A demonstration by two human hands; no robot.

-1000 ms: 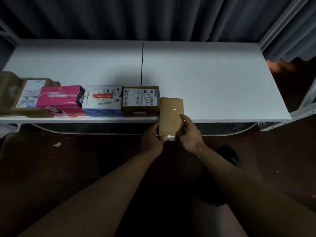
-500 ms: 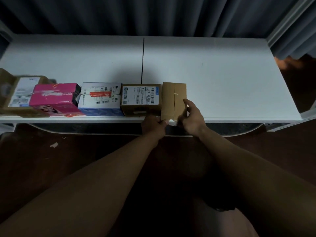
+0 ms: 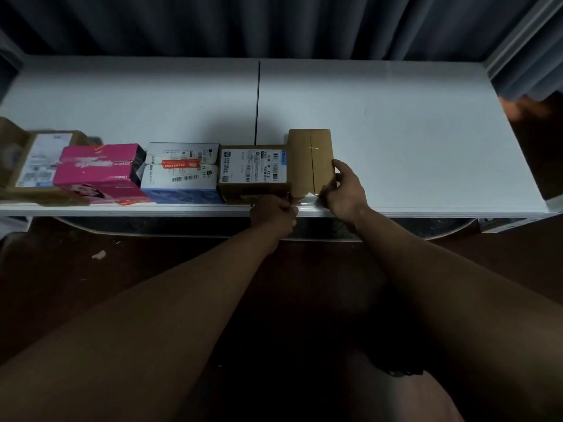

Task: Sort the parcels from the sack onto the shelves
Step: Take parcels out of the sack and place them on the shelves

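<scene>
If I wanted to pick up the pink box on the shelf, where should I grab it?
Probably by its two short ends, coming down from above. The pink box lies flat and long, leaning on the brown labelled parcel behind it, with the white parcel close on its right. Its top face is open to reach, and its front edge sits at the shelf lip, so the front works too.

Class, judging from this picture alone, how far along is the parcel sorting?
Done: four parcels stand in a row on the white shelf, ending with the labelled brown box. In hand: the left hand and right hand grip a plain brown box beside it. Left: letting go; the sack is out of view.
</scene>
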